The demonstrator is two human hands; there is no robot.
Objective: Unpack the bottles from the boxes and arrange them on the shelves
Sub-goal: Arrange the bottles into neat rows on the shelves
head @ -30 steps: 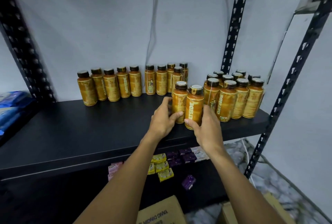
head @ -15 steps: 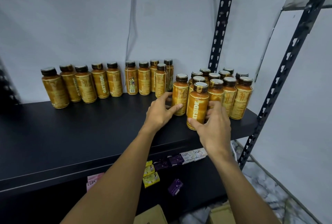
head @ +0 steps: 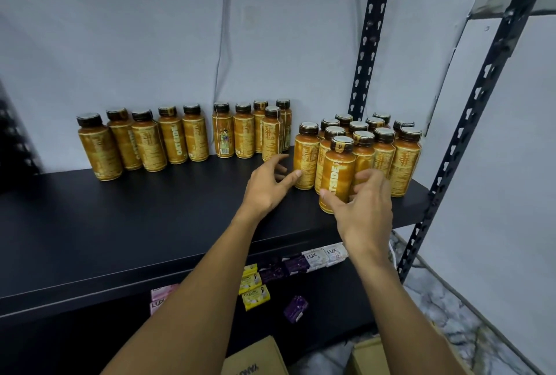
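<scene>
Spanning the view, a pale wall backs a black shelf. A perforated black upright stands beyond the right hand.

- **Floor:** a cardboard box sits under the left forearm and a second box under the right forearm. Both are cut off by the frame edge.
- **Far side of the shelf:** a row of bottles, amber with dark caps, stands upright against the wall, up and outward from the left hand.
- **Right end of the shelf:** a cluster of bottles is packed tightly, directly behind the right hand.
- **Right hand:** it grips the front bottle of that cluster. The thumb lies across the lower label and the fingers curl round the far side. The bottle stands upright near the shelf's front edge, its label reading OATSIDE.
- **Left hand:** it is loosely spread, and its thumb tip touches the neighbouring bottle, which stands just inward of the front one. Its fingers are relaxed and hold nothing.
- **Lower shelf:** small soap packs in white, purple, yellow and pink lie in a line beneath the wrists.
</scene>
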